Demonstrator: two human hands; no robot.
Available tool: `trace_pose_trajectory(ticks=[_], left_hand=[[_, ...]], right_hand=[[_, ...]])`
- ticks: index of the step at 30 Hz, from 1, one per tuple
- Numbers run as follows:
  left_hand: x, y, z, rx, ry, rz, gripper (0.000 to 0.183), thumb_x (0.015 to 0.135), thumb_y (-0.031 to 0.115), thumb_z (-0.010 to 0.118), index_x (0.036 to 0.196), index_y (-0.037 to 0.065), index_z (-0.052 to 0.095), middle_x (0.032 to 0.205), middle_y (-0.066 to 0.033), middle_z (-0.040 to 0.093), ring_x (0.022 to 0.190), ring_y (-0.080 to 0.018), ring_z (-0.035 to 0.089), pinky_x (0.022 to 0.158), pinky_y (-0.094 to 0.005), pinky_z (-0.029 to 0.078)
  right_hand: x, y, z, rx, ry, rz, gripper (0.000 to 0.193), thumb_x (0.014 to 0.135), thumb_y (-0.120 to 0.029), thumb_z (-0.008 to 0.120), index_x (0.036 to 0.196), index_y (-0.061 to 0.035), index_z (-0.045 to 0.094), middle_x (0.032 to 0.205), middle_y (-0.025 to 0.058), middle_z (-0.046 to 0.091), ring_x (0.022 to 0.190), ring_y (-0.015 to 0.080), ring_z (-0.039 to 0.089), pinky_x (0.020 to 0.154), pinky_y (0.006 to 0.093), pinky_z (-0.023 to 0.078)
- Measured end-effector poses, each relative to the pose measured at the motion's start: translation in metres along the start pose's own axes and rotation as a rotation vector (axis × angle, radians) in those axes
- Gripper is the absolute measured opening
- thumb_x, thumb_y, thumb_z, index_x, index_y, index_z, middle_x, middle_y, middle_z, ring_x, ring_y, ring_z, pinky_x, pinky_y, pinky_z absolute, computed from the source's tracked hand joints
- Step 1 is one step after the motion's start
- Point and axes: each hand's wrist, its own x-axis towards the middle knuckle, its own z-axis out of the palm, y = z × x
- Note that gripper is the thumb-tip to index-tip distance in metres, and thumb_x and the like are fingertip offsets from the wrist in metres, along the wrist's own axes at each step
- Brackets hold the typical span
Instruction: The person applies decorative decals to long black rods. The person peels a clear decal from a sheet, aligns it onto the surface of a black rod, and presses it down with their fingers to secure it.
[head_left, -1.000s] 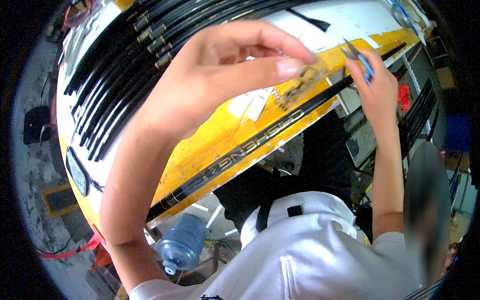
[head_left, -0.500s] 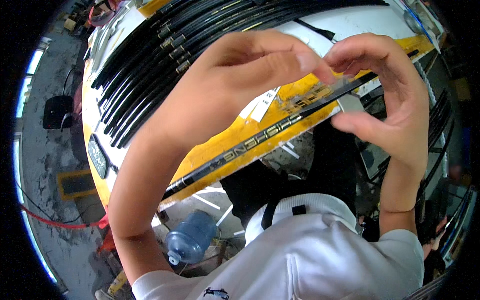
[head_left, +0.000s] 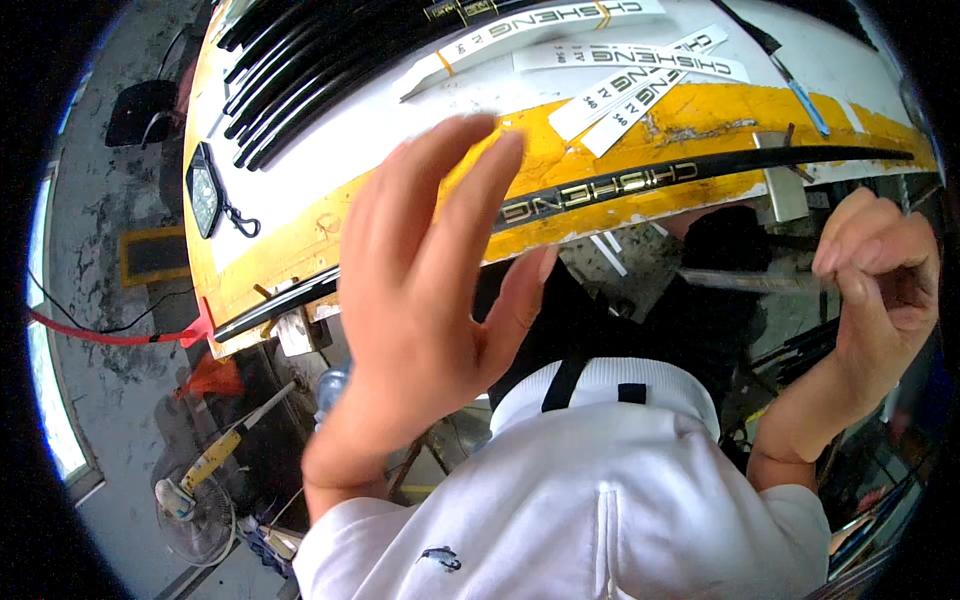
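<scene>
A long black rod (head_left: 640,182) with gold lettering lies along the near yellow edge of the table. My left hand (head_left: 415,270) hovers over its left half, fingers apart and slightly blurred, and hides a stretch of it. Nothing shows in that hand. To the right, past the table's edge, my right hand (head_left: 885,280) has its thumb and fingertips pinched on a thin clear film strip (head_left: 740,282), which sticks out leftward over the floor. White label strips (head_left: 655,62) with dark lettering are scattered behind the rod.
Several black rods (head_left: 310,75) lie side by side at the back left. Near them is a dark-framed pad with a clip (head_left: 205,195). A blue-tipped tool (head_left: 805,105) lies at the right. Below stand a fan (head_left: 200,515) and a red cable (head_left: 100,335).
My hands, close together above the rod before, have moved apart. The left opened and moved lower; the right went right and down with the film strip. The view has shifted too.
</scene>
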Motion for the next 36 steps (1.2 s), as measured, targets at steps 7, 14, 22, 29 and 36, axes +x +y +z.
trace_pose_trajectory(ticks=[7,14,22,29,36], left_hand=[[-0.055,0.005,0.054,0.312,-0.101,-0.146,0.060,0.082,0.035,0.067,0.133,0.008,0.051,0.140,-0.0151,0.045,0.133,-0.0331,0.039,0.111,-0.0489,0.022],[-0.046,0.018,0.075,0.505,-0.061,-0.184,0.063,0.078,0.045,0.070,0.134,0.021,0.053,0.134,-0.0121,0.047,0.130,-0.0346,0.040,0.111,-0.0567,0.016],[-0.040,0.018,0.088,0.547,-0.053,-0.191,0.070,0.074,0.042,0.073,0.137,0.021,0.050,0.138,-0.0124,0.045,0.133,-0.0363,0.035,0.112,-0.0594,0.009],[-0.052,0.007,0.067,0.480,-0.127,-0.223,0.076,0.079,0.039,0.069,0.140,0.004,0.041,0.142,-0.0149,0.044,0.136,-0.0395,0.033,0.114,-0.0525,0.012],[-0.043,0.016,0.082,0.506,-0.102,-0.225,0.063,0.075,0.035,0.072,0.134,0.022,0.053,0.141,-0.0119,0.045,0.136,-0.0396,0.031,0.113,-0.0559,-0.005]], right_hand=[[0.001,0.056,-0.006,0.260,-0.053,0.155,0.022,0.082,-0.014,0.068,0.084,-0.0064,0.048,0.073,0.0071,0.052,0.069,0.0190,0.051,0.065,0.0309,0.043],[0.015,0.111,-0.021,0.274,-0.137,0.134,0.018,0.085,-0.017,0.066,0.082,-0.0102,0.049,0.073,0.0034,0.052,0.102,0.0291,0.056,0.103,0.0451,0.033],[0.019,0.121,-0.036,0.283,-0.239,0.149,0.021,0.087,-0.025,0.066,0.085,-0.0134,0.049,0.071,0.0008,0.051,0.120,0.0341,0.048,0.111,0.0474,0.023],[0.017,0.123,-0.040,0.218,-0.299,0.134,0.022,0.086,-0.026,0.066,0.085,-0.0154,0.046,0.074,-0.0003,0.054,0.127,0.0363,0.042,0.113,0.0516,0.016],[0.016,0.123,-0.039,0.223,-0.299,0.111,0.023,0.086,-0.028,0.067,0.086,-0.0161,0.048,0.076,-0.0001,0.056,0.129,0.0376,0.040,0.114,0.0529,0.014]])
